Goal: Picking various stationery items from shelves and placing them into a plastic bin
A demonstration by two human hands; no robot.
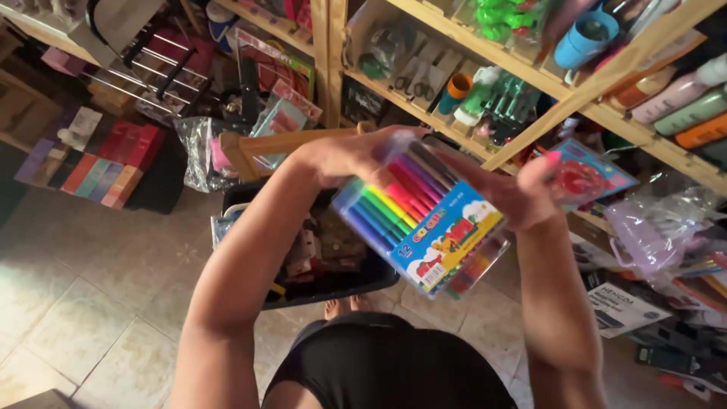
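A clear plastic pack of coloured felt-tip pens (424, 216) with a blue, cloud-printed label is held up in front of me, tilted. My left hand (356, 155) grips its upper left end. My right hand (515, 193) holds its right side, fingers curled round the edge. Under the pack stands a black crate (341, 284) filled with small goods.
Wooden shelves (530, 76) packed with scissors, cups, bottles and packets rise ahead. A stack of coloured boxes (98, 163) sits at the left. Plastic bags and packets (659, 227) lie at the right. Pale floor tiles (83, 303) spread to the lower left; my toes show beside the crate.
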